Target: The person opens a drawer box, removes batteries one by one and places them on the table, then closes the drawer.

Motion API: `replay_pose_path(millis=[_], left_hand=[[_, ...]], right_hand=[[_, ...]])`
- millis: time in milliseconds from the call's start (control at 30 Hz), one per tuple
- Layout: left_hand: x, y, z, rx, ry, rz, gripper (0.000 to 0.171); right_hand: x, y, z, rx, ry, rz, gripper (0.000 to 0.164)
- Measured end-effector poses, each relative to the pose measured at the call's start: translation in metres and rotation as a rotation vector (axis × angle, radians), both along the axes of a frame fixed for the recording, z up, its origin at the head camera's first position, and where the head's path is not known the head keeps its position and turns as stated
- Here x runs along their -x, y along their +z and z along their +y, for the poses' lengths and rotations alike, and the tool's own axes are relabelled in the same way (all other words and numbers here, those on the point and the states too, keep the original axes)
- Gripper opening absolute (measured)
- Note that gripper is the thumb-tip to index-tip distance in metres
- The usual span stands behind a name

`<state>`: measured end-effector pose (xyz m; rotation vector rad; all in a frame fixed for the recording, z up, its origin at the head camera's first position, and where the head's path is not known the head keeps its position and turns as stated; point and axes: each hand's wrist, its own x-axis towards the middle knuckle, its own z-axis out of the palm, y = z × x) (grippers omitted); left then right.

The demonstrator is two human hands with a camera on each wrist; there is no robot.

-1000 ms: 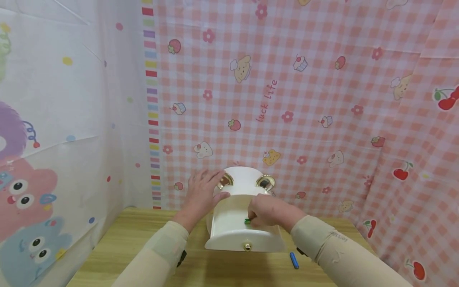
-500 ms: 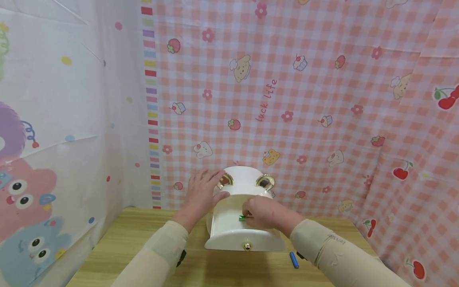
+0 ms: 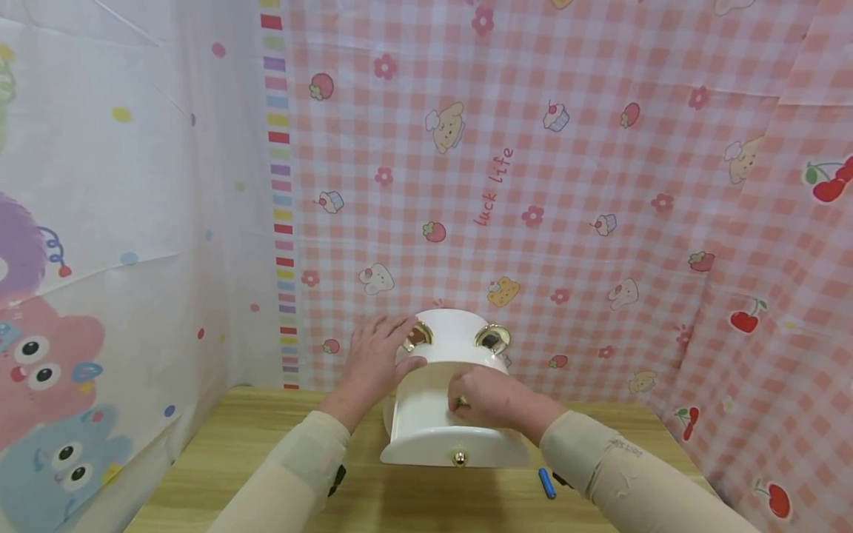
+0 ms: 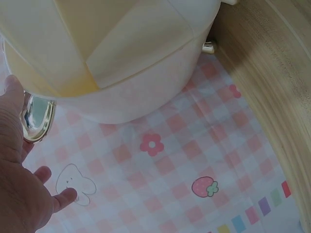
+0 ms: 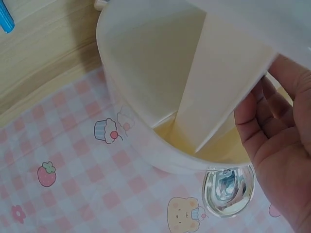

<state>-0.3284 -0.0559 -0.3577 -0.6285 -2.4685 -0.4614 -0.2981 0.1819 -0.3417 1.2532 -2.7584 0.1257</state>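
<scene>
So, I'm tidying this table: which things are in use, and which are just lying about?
In use: white drawer box; left hand resting on its top; right hand over the open drawer, contents hidden.
Lying about: blue battery on the wooden table.

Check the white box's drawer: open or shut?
Open. The drawer sticks out from the white box toward the person, with the right hand reaching inside it.

Box: white round-bodied storage box [image 3: 453, 392] with two gold ring handles on top, upright at the table's far edge against the checked cloth.
Drawer: pulled out toward the near side, white, gold knob [image 3: 459, 458] on its front.
Divider: splits the cream interior.
</scene>
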Motion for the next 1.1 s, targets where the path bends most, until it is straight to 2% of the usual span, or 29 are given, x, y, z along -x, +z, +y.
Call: replay_pose_path(millis=[100,233,333,433,567,667,767,900,1100], left_hand=[[0.000,0.000,0.000,-0.003,-0.001,0.003,0.075],[0.001,-0.002,-0.001,-0.007,-0.005,0.008,0.075],[0.001,-0.002,-0.001,-0.011,-0.008,0.009,0.075],[0.001,-0.001,-0.001,-0.015,-0.008,0.008,0.075],[0.000,0.000,-0.001,-0.013,-0.008,0.009,0.075],[0.000,0.000,0.000,-0.009,-0.008,0.009,0.074],[-0.001,0.001,0.000,-0.009,-0.009,0.006,0.074],[-0.001,0.001,0.000,-0.010,-0.009,0.008,0.074],[0.000,0.001,0.000,-0.001,0.004,0.005,0.074]], right_hand=[[0.001,0.002,0.003,-0.004,0.032,-0.016,0.010],[0.003,0.005,0.006,-0.014,0.064,-0.093,0.018],[0.003,0.007,0.009,-0.008,0.052,-0.148,0.022],[0.001,0.009,0.010,0.010,0.012,-0.179,0.019],[-0.002,0.010,0.010,0.033,-0.101,-0.215,0.007],[-0.005,0.010,0.009,0.038,-0.187,-0.228,0.016],[-0.007,0.010,0.009,0.034,-0.238,-0.230,0.020],[-0.007,0.010,0.008,0.034,-0.267,-0.237,0.023],[-0.009,0.012,0.010,0.018,-0.257,-0.199,0.028]])
